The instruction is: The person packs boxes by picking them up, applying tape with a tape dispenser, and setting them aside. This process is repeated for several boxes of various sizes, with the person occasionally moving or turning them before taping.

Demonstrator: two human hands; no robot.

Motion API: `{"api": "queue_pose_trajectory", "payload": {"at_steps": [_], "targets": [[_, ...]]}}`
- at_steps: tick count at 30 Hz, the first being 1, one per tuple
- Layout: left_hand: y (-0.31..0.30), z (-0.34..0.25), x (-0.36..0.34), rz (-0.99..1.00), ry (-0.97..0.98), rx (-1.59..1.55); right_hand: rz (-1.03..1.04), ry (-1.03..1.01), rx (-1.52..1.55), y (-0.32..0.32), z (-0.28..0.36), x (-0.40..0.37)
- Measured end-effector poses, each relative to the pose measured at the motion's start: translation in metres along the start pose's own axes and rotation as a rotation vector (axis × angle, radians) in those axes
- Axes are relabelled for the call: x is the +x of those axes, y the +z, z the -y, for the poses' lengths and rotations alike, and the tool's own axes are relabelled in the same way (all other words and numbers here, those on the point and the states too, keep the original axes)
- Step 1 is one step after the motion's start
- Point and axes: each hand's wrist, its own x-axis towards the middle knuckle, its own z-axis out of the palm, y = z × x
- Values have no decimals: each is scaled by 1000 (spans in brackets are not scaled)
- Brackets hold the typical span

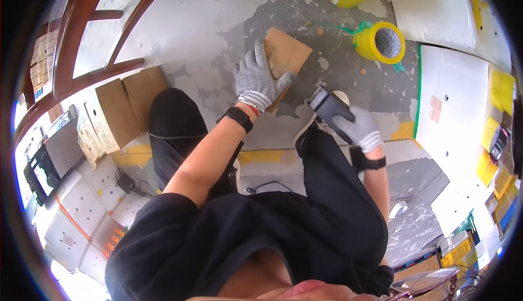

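Brown cardboard (287, 54) against left hand (258, 81)

Left hand (257, 78): gloved in grey, located at twelve o'clock, back facing up. Fingers extended and slightly parted, directed between eleven and twelve; thumb spread toward two. Left wrist (239, 117) bears a dark band; bare left forearm (202, 159) runs from eight o'clock toward one. Right hand (359, 128): gloved, at three o'clock, closed in a grip, fingers directed toward ten. Right wrist (370, 159) also banded; bare right forearm (377, 186), at four o'clock, angled toward twelve.
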Motion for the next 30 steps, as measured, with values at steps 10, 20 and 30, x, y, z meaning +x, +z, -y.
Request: {"api": "queue_pose_trajectory", "payload": {"at_steps": [10, 20, 30], "targets": [[-3, -30, -3, -54, -106, -3, 62, -14, -16, 20, 41, 74], [-284, 70, -116, -341, -291, -507, 69, -174, 508, -1, 103, 48], [-446, 427, -282, -514, -465, -1119, 50, -186, 519, 3, 60, 43]]}}
